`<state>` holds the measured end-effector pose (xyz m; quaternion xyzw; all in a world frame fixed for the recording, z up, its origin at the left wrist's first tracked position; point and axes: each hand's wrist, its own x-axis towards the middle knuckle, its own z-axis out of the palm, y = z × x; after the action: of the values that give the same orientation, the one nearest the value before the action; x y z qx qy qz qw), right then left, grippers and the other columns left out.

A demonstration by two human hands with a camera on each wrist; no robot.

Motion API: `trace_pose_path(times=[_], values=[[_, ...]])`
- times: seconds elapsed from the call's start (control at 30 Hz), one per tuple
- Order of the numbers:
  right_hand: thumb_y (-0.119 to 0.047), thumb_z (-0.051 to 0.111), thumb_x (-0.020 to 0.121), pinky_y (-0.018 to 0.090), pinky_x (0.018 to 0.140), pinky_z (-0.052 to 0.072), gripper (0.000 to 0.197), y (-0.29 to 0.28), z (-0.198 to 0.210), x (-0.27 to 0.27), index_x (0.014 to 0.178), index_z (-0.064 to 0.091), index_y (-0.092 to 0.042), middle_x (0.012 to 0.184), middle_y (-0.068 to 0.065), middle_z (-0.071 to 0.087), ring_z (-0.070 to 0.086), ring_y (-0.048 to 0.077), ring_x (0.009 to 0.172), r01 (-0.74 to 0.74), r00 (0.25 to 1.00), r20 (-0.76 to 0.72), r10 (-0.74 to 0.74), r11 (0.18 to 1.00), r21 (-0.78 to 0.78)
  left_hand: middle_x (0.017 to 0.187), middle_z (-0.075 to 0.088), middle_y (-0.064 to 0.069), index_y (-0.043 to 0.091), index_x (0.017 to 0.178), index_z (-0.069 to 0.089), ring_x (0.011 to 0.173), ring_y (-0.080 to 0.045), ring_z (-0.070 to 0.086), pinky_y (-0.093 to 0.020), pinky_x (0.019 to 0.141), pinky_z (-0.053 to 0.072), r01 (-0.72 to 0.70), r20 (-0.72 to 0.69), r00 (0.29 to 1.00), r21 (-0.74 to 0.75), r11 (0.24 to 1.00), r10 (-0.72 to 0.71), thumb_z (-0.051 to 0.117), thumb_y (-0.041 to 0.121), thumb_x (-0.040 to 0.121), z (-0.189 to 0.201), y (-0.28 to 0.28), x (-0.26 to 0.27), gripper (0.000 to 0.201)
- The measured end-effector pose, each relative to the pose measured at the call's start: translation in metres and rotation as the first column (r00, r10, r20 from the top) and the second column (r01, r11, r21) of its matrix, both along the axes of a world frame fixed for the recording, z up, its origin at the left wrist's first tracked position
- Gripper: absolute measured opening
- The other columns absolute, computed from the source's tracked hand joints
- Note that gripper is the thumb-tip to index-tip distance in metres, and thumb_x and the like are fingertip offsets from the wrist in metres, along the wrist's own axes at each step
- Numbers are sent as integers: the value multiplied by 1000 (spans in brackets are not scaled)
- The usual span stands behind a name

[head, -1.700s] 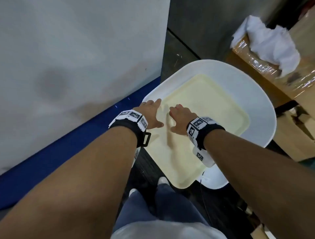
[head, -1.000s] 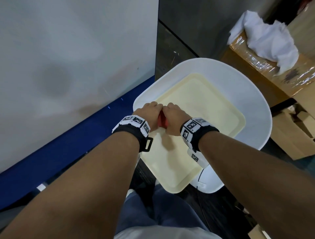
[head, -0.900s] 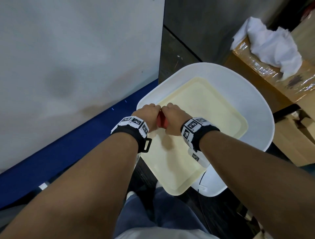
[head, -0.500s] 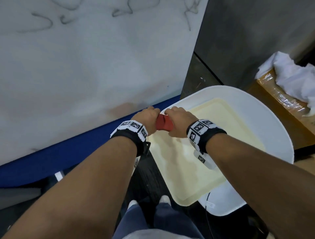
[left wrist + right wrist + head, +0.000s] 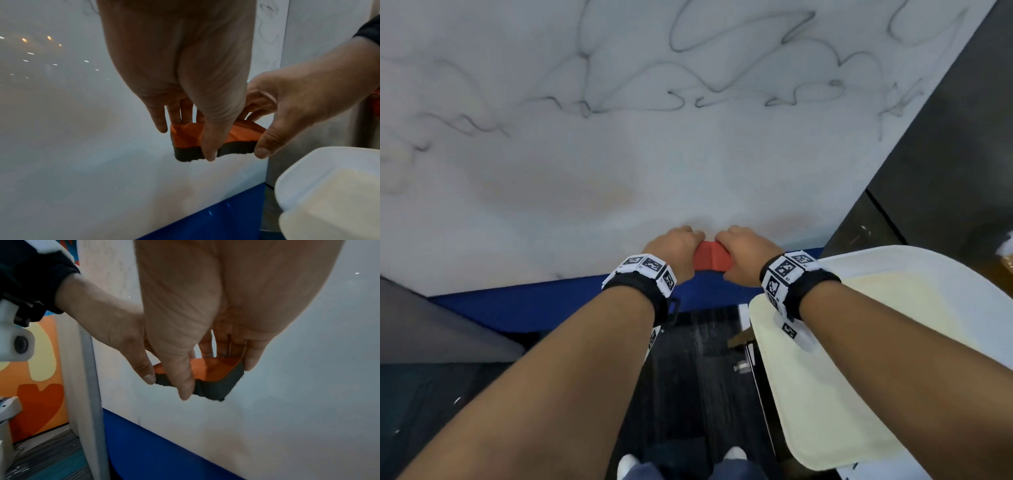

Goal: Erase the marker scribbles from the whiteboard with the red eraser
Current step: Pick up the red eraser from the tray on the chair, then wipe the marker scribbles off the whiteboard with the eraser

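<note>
A red eraser [image 5: 711,261] with a dark felt underside is held up in front of the lower part of a whiteboard [image 5: 592,178], gripped from both ends by two bare hands. In the wrist views its red top faces up and the dark felt faces down and toward the camera; whether the felt touches the board cannot be told.

The left hand [image 5: 675,250] holds the eraser's left end, thumb curled across the near side and fingers [image 5: 174,112] reaching over the top. The right hand [image 5: 744,251] holds the right end the same way, thumb on the near edge and fingers over the far side. Both wrists wear black bands with white, black-patterned marker tags.

The whiteboard fills the far and left part of the scene. Thin black marker scribbles [image 5: 688,85] loop across its upper area, well above the eraser; the surface around the hands is smudged grey and faintly orange. A blue strip [image 5: 551,301] runs along the board's bottom edge, just below the hands.

To the right and nearer stands a white chair [image 5: 962,274] with a cream tray [image 5: 842,394] lying on its seat. Dark wall panels [image 5: 945,154] rise to the right of the board. The floor below is dark.
</note>
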<state>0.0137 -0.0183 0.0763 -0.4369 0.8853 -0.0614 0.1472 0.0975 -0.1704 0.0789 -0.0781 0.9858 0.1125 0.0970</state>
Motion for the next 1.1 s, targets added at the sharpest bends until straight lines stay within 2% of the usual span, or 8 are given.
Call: trace_pose_path(times=[0.23,0.33,0.6,0.7,0.9,1.1], values=[[-23,73,76,42,84,50,51,-77,26,36,121,50,-16,109,4,49,51,25,102,-95,994,-54,93,995,-42,107,53,-7,12,112,55,93,-31,61,-37,74,48,-94,-61,994,-15,995,93,63,11,81,26,-69,45,32],[-25,74,76,41,85,50,54,-108,37,51,124,49,-17,112,4,50,51,24,105,-130,989,-82,125,990,-53,109,53,-6,13,114,56,95,-30,61,-37,77,50,-124,-54,991,-38,992,122,67,13,81,40,-95,63,35],[-34,70,80,35,84,44,48,-190,81,90,121,50,-20,112,2,51,50,23,103,-251,951,-212,225,962,-106,112,52,-4,16,120,54,104,-26,55,-41,82,51,-176,-156,974,-53,983,166,70,24,80,82,-171,113,45],[-36,70,80,33,82,42,44,-217,99,103,118,52,-21,109,1,52,49,22,101,-294,930,-270,251,947,-132,112,50,-2,20,121,53,107,-24,50,-42,85,48,-179,-202,967,-94,979,157,71,30,77,97,-199,131,49],[-33,69,76,35,82,45,38,-265,137,121,108,56,-18,104,0,52,47,21,98,-367,880,-389,273,910,-191,119,45,3,26,127,47,111,-21,40,-40,89,42,-204,-304,940,-148,968,152,73,49,72,126,-245,159,65],[-32,68,73,39,79,45,39,-305,177,130,108,56,-18,101,0,53,48,24,96,-456,804,-526,276,854,-250,122,43,3,24,128,44,112,-22,40,-41,91,43,-281,-460,870,-170,944,176,75,39,71,161,-279,175,66]])
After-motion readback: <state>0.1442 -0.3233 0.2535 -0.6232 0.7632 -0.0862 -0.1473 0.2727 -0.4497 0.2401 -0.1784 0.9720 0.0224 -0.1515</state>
